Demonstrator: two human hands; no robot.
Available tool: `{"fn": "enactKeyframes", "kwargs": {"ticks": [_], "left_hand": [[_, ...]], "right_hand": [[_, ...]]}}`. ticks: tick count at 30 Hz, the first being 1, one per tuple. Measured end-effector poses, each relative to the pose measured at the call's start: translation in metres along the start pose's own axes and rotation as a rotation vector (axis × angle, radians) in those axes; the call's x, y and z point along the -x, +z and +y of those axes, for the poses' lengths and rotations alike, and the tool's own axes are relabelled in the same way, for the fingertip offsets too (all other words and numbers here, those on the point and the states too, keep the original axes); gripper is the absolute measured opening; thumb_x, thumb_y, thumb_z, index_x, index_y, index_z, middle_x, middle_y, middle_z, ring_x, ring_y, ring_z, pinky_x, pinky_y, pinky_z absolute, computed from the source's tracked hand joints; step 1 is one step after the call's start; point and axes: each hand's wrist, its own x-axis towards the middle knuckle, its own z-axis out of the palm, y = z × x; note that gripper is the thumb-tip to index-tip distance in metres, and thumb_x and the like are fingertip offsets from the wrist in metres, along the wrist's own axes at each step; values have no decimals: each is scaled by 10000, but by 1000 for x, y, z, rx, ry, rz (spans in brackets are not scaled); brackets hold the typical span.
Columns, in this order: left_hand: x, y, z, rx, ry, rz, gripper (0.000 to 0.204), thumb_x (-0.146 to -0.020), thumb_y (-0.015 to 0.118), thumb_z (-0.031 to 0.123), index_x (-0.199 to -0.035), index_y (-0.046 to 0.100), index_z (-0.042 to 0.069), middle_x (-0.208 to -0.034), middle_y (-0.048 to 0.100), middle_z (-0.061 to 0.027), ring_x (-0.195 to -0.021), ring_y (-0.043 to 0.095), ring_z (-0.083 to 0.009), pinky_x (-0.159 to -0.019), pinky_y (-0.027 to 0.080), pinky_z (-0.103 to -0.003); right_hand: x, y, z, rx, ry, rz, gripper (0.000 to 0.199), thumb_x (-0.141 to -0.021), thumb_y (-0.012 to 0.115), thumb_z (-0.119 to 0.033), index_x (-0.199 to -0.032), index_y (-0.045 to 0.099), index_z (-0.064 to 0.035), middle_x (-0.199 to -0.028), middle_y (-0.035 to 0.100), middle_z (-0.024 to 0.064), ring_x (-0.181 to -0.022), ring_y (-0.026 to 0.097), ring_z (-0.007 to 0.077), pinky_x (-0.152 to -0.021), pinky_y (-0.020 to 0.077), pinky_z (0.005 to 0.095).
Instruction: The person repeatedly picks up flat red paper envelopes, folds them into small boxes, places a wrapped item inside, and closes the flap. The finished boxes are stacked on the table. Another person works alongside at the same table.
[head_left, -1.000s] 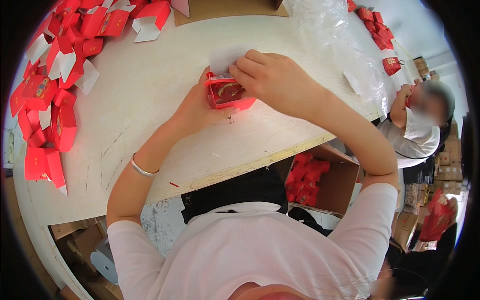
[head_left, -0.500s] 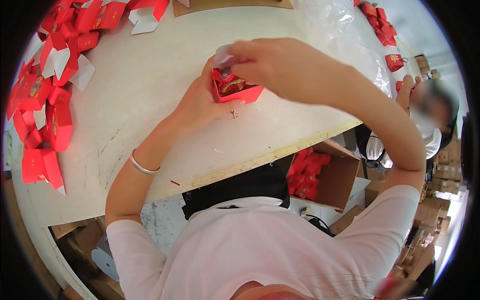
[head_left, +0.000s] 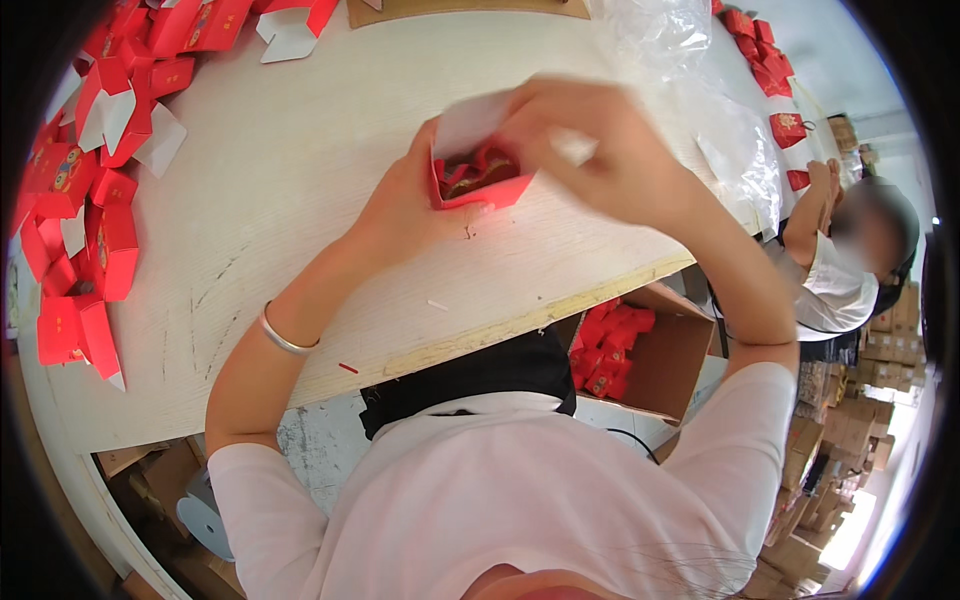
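A small red paper box (head_left: pixel 487 195) stands on the pale table in front of me, its white-lined flap (head_left: pixel 470 122) raised at the back. Inside lie red and gold-brown wrapped pieces (head_left: pixel 476 172). My left hand (head_left: pixel 400 195) is closed around the box's left side, thumb along the near wall. Over the box's right rim is my right hand (head_left: pixel 590 140), bent at the wrist and smeared by motion. Its fingertips are by the flap and the box's right side; whether they grip anything is unclear.
Many red boxes (head_left: pixel 120 240) are heaped along the table's left side. Clear plastic film (head_left: pixel 740 150) lies at the right. Below the table edge, a carton (head_left: pixel 660 350) holds red boxes. A co-worker (head_left: pixel 850 250) sits at the far right; more red boxes (head_left: pixel 770 70) are beyond.
My right hand has moved from above the flap to the right, and the box's contents show more. My left hand keeps its hold. The co-worker has shifted.
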Motion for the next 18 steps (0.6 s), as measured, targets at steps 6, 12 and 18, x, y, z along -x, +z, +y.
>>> {"fn": "enactKeyframes", "kwargs": {"ticks": [6,12,18], "left_hand": [[-7,8,0,-37,52,15,829,-732,725,164,-1343,183,24,-1222,444,-148,-1101,497,-229,-899,452,-346],[6,-10,9,51,42,-65,689,-839,588,179,-1386,189,53,-1279,366,-115,-1162,421,-211,-927,413,-326],[13,-19,3,125,-61,-10,471,-894,508,219,-1315,367,61,-1235,384,-85,-1088,438,-165,-888,406,-293]], "right_hand": [[40,57,47,-1015,529,411,354,-925,486,-237,-1188,502,0,-1187,527,84,-1100,474,163,-918,393,296],[30,92,43,-1333,426,492,191,-905,489,-122,-1068,513,-24,-1003,575,56,-922,537,107,-841,429,266],[21,88,26,-1448,502,574,258,-880,436,-29,-1130,500,-35,-1012,575,62,-921,545,124,-816,459,283]]}}
